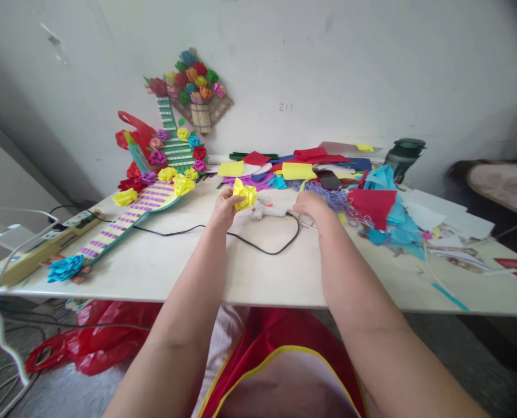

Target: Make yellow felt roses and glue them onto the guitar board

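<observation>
My left hand [226,210] pinches a yellow paper flower [245,194] with ruffled petals, held up over the middle of the table. To its right, my right hand [309,203] has its fingers closed, and a small yellow paper strip [302,186] sticks up from them. Between and just below the hands lies a white glue gun [273,211], its black cord [279,251] looping across the tabletop. Neither hand touches the glue gun, as far as I can see.
Left lies a guitar-shaped decoration [138,204] with paper flowers; a similar striped one [177,148] leans behind it. A power strip [51,247] sits at the left edge. Coloured paper [299,170], purple shreds [325,196], paper scraps [397,220] and a dark bottle [405,158] occupy the back and right.
</observation>
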A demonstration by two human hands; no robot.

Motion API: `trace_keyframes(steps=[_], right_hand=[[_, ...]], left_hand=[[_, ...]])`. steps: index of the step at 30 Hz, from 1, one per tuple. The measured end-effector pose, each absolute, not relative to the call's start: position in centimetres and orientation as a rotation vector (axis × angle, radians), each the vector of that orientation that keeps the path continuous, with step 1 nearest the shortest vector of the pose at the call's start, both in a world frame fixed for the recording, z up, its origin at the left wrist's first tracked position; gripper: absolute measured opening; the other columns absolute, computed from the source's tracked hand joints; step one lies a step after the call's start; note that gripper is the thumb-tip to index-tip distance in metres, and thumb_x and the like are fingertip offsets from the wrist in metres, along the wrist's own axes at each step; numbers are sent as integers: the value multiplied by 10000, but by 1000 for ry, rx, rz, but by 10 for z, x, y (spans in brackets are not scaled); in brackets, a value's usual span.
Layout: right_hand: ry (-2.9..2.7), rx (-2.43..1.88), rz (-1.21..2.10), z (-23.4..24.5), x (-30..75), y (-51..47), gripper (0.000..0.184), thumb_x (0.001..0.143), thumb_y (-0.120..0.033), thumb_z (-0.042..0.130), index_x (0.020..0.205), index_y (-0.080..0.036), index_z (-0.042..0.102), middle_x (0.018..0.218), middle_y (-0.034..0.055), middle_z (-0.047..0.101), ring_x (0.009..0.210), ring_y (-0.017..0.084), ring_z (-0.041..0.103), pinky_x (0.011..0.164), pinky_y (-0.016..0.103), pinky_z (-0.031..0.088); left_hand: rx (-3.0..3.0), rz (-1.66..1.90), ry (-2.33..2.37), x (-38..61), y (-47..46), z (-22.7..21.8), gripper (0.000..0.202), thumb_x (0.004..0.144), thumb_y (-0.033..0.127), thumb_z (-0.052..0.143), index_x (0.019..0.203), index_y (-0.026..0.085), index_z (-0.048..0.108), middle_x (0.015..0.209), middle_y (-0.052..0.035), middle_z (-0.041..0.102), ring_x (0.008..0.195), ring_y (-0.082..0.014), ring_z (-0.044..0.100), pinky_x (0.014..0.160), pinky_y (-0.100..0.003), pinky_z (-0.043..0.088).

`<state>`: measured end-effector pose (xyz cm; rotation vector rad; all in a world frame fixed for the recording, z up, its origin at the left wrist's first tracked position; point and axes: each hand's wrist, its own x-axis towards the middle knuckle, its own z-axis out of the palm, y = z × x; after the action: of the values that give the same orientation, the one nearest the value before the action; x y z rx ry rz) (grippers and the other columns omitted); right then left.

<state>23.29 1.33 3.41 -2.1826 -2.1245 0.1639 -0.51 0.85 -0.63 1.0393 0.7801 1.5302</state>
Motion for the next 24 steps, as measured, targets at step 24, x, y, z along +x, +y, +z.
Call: trace_keyframes(steps=[24], right_hand=[[-2345, -2154, 566, 42, 244, -2, 330, 666, -108, 697, 981, -164, 778, 970, 85, 766, 841, 218, 709, 715, 283, 540]], left_hand=[[1057, 1536, 804, -5, 9, -7, 361, 445, 178, 757, 770, 170, 599, 689, 13, 620, 690, -154, 624, 688, -281, 496]])
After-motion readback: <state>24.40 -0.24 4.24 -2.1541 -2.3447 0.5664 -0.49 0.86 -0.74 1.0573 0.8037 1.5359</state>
